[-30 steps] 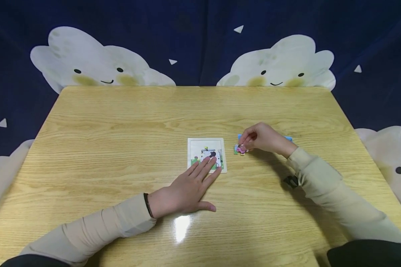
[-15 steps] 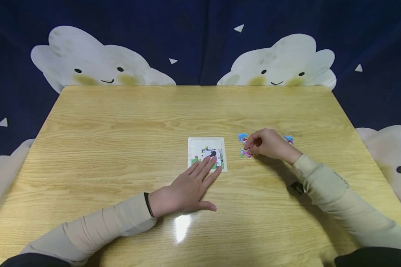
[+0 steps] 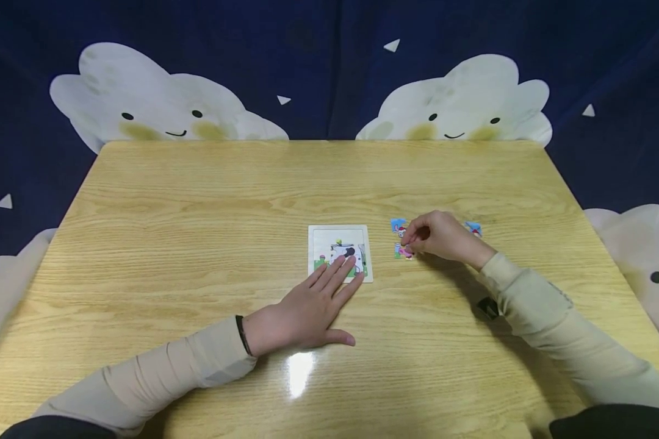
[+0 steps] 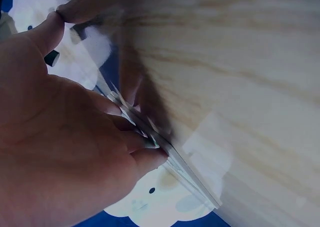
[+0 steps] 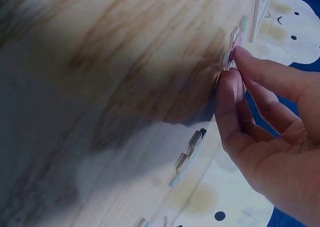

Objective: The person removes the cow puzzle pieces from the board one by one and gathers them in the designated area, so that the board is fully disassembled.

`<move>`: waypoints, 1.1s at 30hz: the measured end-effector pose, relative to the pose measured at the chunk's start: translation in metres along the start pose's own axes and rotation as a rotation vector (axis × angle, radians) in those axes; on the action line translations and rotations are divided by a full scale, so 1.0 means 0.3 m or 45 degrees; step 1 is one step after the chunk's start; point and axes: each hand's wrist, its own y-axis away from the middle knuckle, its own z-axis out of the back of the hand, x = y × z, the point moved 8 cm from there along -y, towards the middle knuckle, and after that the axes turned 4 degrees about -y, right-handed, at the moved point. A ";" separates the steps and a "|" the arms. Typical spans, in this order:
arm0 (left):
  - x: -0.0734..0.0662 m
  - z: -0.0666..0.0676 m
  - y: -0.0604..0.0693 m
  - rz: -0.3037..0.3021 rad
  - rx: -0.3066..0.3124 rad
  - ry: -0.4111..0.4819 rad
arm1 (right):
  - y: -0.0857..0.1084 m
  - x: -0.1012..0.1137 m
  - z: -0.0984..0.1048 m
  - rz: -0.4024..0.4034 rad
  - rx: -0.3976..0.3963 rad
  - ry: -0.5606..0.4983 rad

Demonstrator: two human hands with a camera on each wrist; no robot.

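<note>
A white-framed jigsaw board (image 3: 337, 236) lies on the table, with several picture pieces fitted in its lower part. My left hand (image 3: 307, 312) rests flat with spread fingers over the board's lower edge, hiding part of the picture. To the right of the board, my right hand (image 3: 445, 235) pinches a jigsaw piece with pink on it (image 3: 401, 252) between thumb and fingertips, low at the tabletop. In the right wrist view this jigsaw piece (image 5: 236, 39) sticks out beyond the thumb; whether it touches the table is unclear.
A blue-topped jigsaw piece (image 3: 398, 225) lies just behind the pinched one. Another blue piece (image 3: 473, 228) shows beyond the right wrist. In the right wrist view a loose piece (image 5: 187, 159) lies below the fingers. A dark blue cloud-print cloth (image 3: 329, 73) hangs behind the table.
My right hand has shifted slightly right and nearer with the pink jigsaw piece, uncovering more of the blue pieces, then held still. The left hand has stayed on the board.
</note>
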 end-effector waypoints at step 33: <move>-0.028 0.013 -0.051 -0.046 0.023 0.056 | -0.214 0.247 -0.157 0.138 0.145 -0.222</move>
